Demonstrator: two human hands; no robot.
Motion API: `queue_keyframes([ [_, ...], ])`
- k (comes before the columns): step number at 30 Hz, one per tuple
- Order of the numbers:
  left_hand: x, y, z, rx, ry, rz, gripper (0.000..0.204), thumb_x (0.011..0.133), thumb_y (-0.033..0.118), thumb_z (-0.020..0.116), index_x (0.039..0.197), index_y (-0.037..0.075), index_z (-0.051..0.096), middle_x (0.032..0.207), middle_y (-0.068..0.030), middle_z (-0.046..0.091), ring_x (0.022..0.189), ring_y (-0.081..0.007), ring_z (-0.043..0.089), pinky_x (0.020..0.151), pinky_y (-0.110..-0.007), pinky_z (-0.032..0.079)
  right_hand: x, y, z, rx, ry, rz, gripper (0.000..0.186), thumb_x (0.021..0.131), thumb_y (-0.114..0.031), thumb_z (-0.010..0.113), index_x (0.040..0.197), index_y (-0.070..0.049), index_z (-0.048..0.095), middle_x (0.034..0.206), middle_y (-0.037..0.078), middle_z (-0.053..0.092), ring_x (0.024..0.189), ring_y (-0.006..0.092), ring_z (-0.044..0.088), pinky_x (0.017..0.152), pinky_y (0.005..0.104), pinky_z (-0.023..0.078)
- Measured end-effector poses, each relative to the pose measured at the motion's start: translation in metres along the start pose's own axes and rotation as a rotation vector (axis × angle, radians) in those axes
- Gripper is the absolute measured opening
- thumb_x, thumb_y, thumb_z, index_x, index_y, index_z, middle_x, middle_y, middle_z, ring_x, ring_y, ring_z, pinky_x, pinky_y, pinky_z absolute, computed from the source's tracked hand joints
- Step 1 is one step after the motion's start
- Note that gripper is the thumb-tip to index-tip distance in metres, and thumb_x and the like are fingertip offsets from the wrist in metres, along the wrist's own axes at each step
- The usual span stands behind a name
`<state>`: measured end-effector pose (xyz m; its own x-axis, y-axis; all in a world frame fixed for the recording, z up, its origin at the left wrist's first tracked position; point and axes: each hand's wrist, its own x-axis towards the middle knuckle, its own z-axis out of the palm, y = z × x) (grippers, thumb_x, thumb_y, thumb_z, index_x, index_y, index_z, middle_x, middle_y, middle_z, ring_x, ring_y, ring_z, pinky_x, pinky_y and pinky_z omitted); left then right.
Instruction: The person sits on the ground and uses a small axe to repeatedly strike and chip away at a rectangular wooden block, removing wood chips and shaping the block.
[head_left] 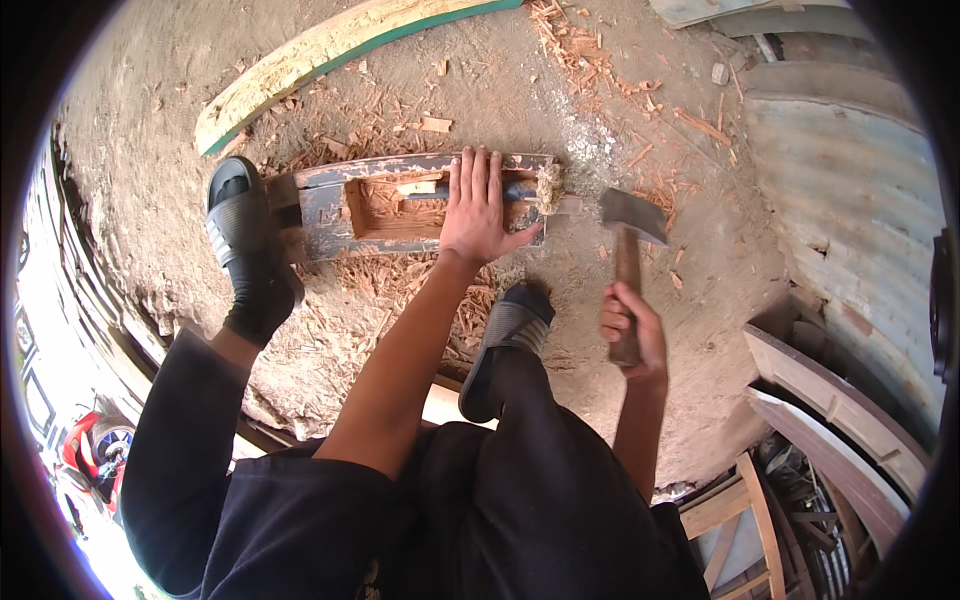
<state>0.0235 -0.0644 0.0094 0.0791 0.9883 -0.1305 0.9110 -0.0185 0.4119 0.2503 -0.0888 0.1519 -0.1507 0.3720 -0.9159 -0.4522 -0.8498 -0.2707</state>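
Note:
My left hand point(478, 212) lies flat across a weathered grey wooden piece point(325, 225), fingers stretched out. The piece has a hollowed recess with raw wood and splinters. A dark blue rod-like tool point(425, 195) lies in the recess, partly under that hand; a frayed pale end point(550, 189) shows at the right. My right hand point(632, 327) grips the wooden handle of a hammer-like tool with a dark metal head point(632, 213), raised just right of the piece. My left foot in a grey sandal point(225, 215) rests at the piece's left end.
A curved timber with green edge point(320, 50) lies above. Wood shavings point(590, 70) litter the dirt floor. A corrugated sheet point(840, 210) and leaning boards point(830, 395) line the right side. A wooden frame point(760, 520) is lower right, a red vehicle point(80, 450) lower left.

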Motion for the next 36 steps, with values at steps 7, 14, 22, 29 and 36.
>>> queue_keyframes([
  [7, -0.001, -0.002, -0.001, -0.043, 0.014, 0.010, 0.110, 0.072, 0.069, 0.051, 0.137, -0.011, 0.013, 0.140, -0.0299, 0.020, 0.135, -0.0423, 0.009, 0.111, -0.053, 0.006, -0.032, -0.078, -0.043, 0.438, 0.179, -0.756, 0.016, 0.094, -0.018, 0.049, 0.088, -0.003, 0.048, 0.066, 0.000, 0.042, 0.053, 0.0070, 0.043, 0.053, 0.0202, 0.040],
  [14, -0.004, 0.006, -0.001, -0.023, -0.030, 0.008, 0.113, 0.071, 0.073, 0.047, 0.139, -0.010, 0.012, 0.142, -0.0297, 0.016, 0.136, -0.0419, 0.007, 0.111, -0.051, 0.005, 0.024, 0.054, 0.055, -0.126, 0.085, -0.101, 0.013, 0.088, -0.020, 0.054, 0.088, -0.007, 0.052, 0.065, -0.001, 0.047, 0.052, 0.0075, 0.045, 0.047, 0.0247, 0.040],
  [22, -0.007, -0.002, -0.008, -0.085, 0.163, 0.073, 0.100, 0.066, 0.063, 0.062, 0.134, -0.001, 0.027, 0.133, -0.0238, 0.029, 0.129, -0.0402, 0.021, 0.109, -0.054, 0.012, 0.016, 0.061, 0.009, 0.169, -0.128, -0.006, 0.014, 0.089, -0.017, 0.054, 0.094, -0.005, 0.049, 0.072, 0.001, 0.046, 0.057, 0.0075, 0.044, 0.050, 0.0237, 0.038],
  [29, 0.019, 0.060, -0.015, -0.074, 0.003, -0.186, 0.076, 0.071, 0.059, 0.060, 0.119, 0.002, 0.046, 0.111, -0.0164, 0.049, 0.111, -0.0329, 0.042, 0.097, -0.051, 0.028, 0.027, 0.085, -0.082, 0.248, 0.029, -0.144, 0.013, 0.088, -0.016, 0.056, 0.090, -0.006, 0.048, 0.068, 0.000, 0.045, 0.055, 0.0080, 0.044, 0.050, 0.0237, 0.038],
  [36, 0.027, 0.061, -0.021, -0.074, -0.135, -0.329, 0.057, 0.079, 0.043, 0.055, 0.118, 0.002, 0.046, 0.113, -0.0185, 0.051, 0.112, -0.0340, 0.046, 0.097, -0.046, 0.034, 0.025, 0.105, -0.104, 0.323, 0.024, -0.009, 0.012, 0.086, -0.016, 0.056, 0.087, -0.007, 0.048, 0.065, 0.000, 0.044, 0.054, 0.0092, 0.043, 0.050, 0.0242, 0.038],
])
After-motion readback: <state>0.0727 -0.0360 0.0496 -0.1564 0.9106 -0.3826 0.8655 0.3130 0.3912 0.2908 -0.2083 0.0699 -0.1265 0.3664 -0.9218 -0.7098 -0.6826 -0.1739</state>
